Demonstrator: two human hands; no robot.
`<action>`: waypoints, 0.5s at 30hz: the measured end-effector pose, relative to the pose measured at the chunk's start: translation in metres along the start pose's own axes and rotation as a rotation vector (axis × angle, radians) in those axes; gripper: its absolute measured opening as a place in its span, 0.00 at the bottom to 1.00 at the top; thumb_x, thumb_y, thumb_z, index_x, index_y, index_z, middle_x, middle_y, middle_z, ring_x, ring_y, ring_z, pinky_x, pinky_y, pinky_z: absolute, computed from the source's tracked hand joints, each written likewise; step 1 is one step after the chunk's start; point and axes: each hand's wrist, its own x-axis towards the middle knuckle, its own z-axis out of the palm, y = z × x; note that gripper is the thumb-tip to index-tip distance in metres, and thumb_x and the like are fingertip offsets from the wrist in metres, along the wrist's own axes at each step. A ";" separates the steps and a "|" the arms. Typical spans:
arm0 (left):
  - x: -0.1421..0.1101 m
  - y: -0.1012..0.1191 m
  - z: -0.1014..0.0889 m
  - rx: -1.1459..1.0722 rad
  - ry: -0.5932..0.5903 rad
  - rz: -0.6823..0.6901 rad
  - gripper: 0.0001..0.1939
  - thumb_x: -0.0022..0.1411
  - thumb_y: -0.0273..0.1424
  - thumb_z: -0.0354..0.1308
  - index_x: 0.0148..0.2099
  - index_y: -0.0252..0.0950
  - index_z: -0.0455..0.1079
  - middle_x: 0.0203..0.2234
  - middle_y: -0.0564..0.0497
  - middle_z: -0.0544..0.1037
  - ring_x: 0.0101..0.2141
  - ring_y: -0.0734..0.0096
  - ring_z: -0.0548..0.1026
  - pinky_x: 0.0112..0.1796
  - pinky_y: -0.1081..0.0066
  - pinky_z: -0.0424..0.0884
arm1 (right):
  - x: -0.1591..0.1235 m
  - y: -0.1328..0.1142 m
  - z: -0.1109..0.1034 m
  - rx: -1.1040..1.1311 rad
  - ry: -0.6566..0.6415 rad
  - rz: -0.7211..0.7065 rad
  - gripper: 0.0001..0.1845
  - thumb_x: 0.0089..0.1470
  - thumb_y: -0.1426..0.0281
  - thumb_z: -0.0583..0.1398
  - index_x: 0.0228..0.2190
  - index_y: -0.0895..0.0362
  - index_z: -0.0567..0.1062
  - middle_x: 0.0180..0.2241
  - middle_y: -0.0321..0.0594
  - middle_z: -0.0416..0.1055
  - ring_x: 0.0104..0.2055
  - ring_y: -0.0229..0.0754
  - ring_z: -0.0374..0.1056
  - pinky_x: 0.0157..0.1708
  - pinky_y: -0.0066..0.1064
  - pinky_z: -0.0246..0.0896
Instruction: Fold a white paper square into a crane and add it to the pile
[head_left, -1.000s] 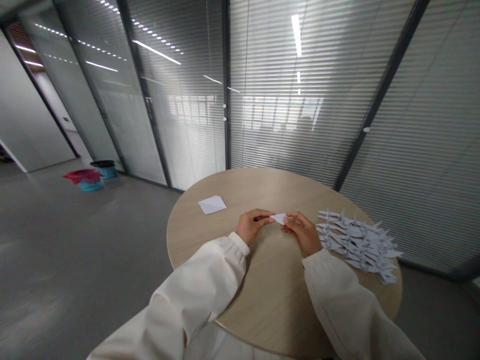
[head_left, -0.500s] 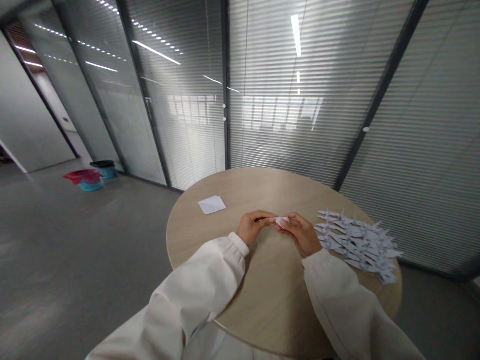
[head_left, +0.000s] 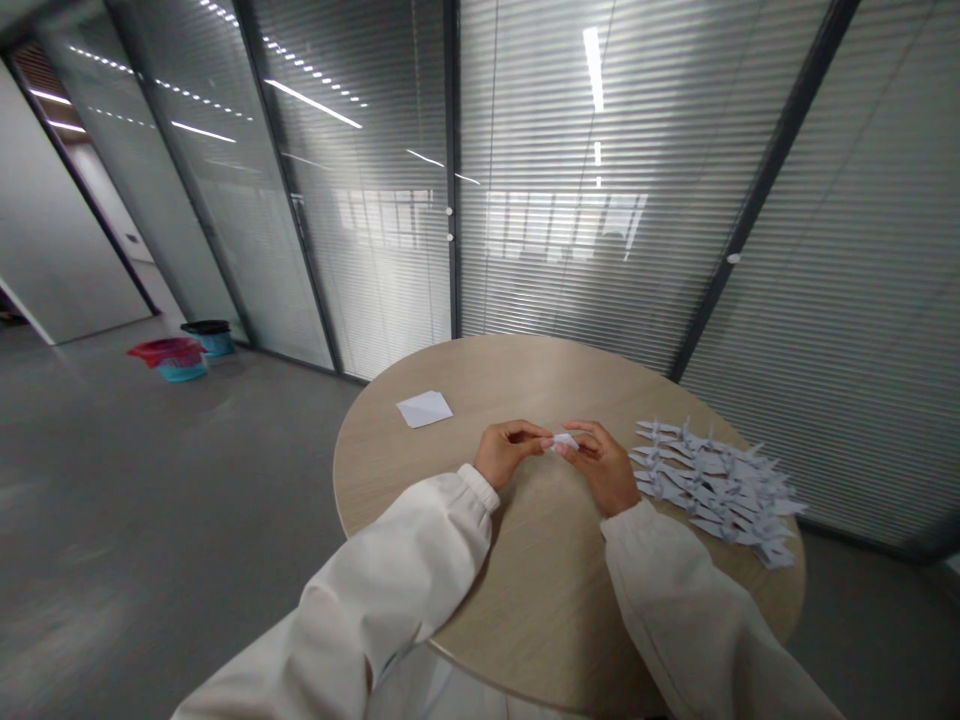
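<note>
**Landmark:** a round wood-grain table, seen from the person's side.

**Left hand:** the left hand is raised slightly above the near-centre of the table, with its fingers extended toward the right.

**Right hand:** the right hand is level with the left hand, just right of table centre, with its fingers curled inward toward the left.

**Grip state:** the fingers are pressed together, not spread. Both hands pinch the paper from opposite ends between thumb and fingertips. The exact finger contact is partly hidden.

**Held item:** a small folded white paper piece sits between the two hands, above the table centre and not touching the tabletop. Its fold pattern is too small to read.

**Table, far-left side:** a flat square paper sheet lies apart from both hands.

**Table, right side:** a dense layer of white origami cranes lies just beyond the right hand, with the cranes overlapping one another.

**Sleeves:** a white left sleeve and a white right sleeve rest over the near edge of the table.

**Beyond the table:** glass partitions with slatted blinds stand behind it. A teal bin with a red liner stands on the grey floor to the far left.
</note>
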 end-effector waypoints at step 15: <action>0.000 -0.003 -0.001 -0.028 -0.025 0.109 0.25 0.44 0.31 0.64 0.45 0.32 0.64 0.27 0.48 0.77 0.25 0.76 0.72 0.29 0.75 0.68 | 0.003 0.007 -0.004 -0.144 0.081 -0.050 0.16 0.43 0.57 0.60 0.30 0.56 0.74 0.30 0.40 0.75 0.32 0.44 0.70 0.35 0.33 0.62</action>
